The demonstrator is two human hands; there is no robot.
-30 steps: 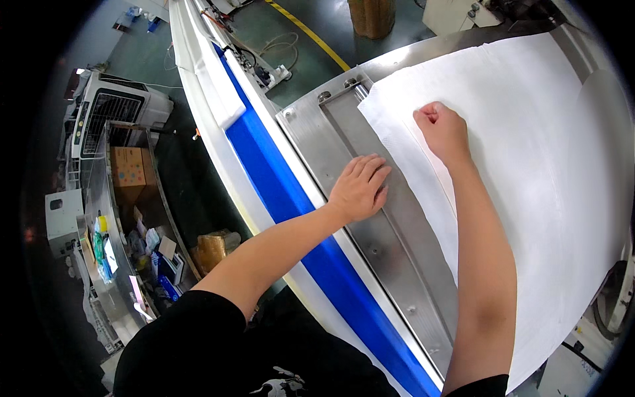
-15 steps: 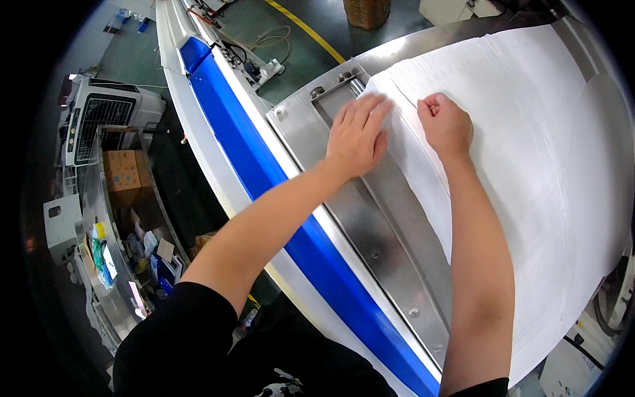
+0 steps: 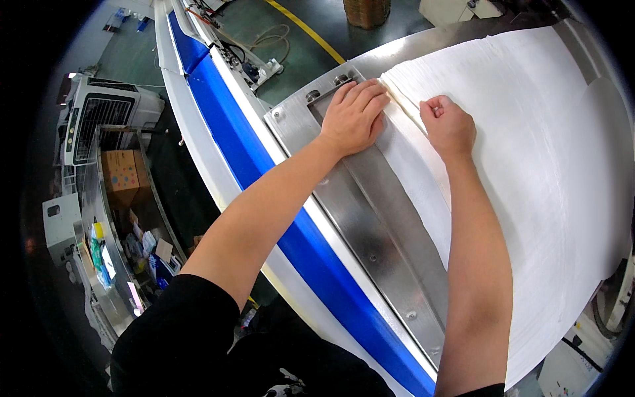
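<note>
A thick stack of white sheet material [image 3: 529, 132], cloth or paper I cannot tell, covers the right side. Its left edge shows a long crease or layer line beside a lower white strip [image 3: 423, 192]. My left hand [image 3: 356, 118] lies palm down at the upper left corner of the white material, over the metal plate [image 3: 370, 225], its fingers bent slightly side by side and its thumb tucked below. Resting on the stack close to the crease, my right hand [image 3: 448, 129] is closed with its fingers curled in. Whatever may be inside that hand is hidden.
A blue strip [image 3: 248, 159] in a white frame runs diagonally in front of me. To the left stand a metal trolley [image 3: 155, 205] with a cardboard box [image 3: 122, 172] and an air cooler [image 3: 109, 119]. A brown cylinder [image 3: 366, 12] stands on the floor beyond.
My left hand has shifted slightly left and up, its fingers now lower over the corner of the white material. The right hand has barely moved.
</note>
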